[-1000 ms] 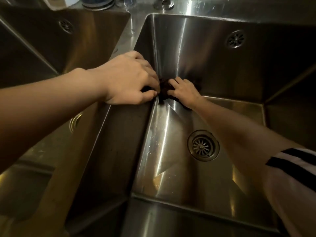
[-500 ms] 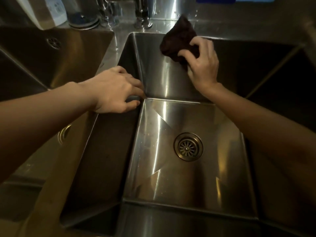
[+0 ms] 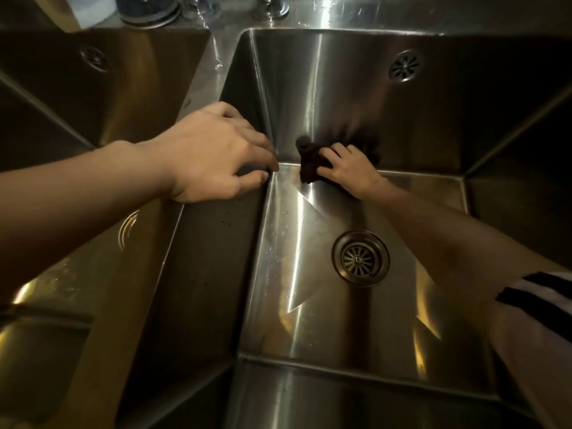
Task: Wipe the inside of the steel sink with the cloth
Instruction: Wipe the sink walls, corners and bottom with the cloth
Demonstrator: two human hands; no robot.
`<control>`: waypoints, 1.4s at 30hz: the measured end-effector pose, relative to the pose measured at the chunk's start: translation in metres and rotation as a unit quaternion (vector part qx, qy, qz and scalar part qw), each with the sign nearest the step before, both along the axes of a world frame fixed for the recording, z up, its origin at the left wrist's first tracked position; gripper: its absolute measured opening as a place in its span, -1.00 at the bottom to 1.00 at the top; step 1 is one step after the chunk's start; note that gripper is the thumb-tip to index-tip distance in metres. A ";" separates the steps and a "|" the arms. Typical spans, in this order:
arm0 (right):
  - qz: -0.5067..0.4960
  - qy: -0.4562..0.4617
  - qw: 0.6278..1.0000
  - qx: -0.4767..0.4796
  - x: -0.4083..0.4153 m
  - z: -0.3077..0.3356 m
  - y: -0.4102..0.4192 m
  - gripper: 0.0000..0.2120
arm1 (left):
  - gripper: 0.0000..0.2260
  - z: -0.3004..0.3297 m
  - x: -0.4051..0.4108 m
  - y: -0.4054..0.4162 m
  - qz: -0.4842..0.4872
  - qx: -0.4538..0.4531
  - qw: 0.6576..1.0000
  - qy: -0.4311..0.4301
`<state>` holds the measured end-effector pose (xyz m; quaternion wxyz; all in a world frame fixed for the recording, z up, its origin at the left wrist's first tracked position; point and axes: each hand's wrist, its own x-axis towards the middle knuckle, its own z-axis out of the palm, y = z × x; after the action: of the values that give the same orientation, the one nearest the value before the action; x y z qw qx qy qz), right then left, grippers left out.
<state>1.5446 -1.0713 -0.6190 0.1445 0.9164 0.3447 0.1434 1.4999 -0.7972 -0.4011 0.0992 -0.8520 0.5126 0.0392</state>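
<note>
The steel sink (image 3: 356, 320) fills most of the view — a deep square basin with bright streaks on its floor and water drops along the floor's left side. A second basin (image 3: 77, 97) lies to the left of the sink, parted from it by a flat steel divider (image 3: 148, 258). The left hand (image 3: 213, 156) rests on that divider at the sink's left rim, its fingers loosely curled over the edge and holding nothing. The right forearm reaches down into the sink from the near right, with a white sleeve with black stripes (image 3: 538, 292) at the elbow. The right hand (image 3: 349, 168) is low at the sink's far wall, where wall meets floor, its fingers pressing and gripping the dark cloth (image 3: 311, 162) — the cloth is bunched against the far wall near the sink's far-left corner. The round drain (image 3: 360, 258) sits in the sink floor, nearer than the hand. A small overflow grille (image 3: 405, 66) is high on the sink's far wall.
</note>
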 end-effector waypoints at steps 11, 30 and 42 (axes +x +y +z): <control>-0.015 -0.277 0.950 0.145 -0.014 0.091 -0.041 -0.85 | -0.43 0.001 -0.002 -0.003 0.014 0.029 0.999 -0.007; -0.119 -0.080 0.987 0.074 -0.041 -0.014 -0.087 -0.73 | -0.53 -0.001 0.001 0.000 0.006 0.026 1.000 -0.003; -0.225 -0.228 0.926 0.201 -0.066 0.091 -0.120 -0.80 | -0.45 0.003 -0.005 -0.005 0.025 0.055 0.998 0.011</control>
<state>1.4786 -1.1909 -0.5276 0.0607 0.9220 0.0514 0.3788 1.4952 -0.8027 -0.3978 0.1392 -0.8574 0.4891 0.0790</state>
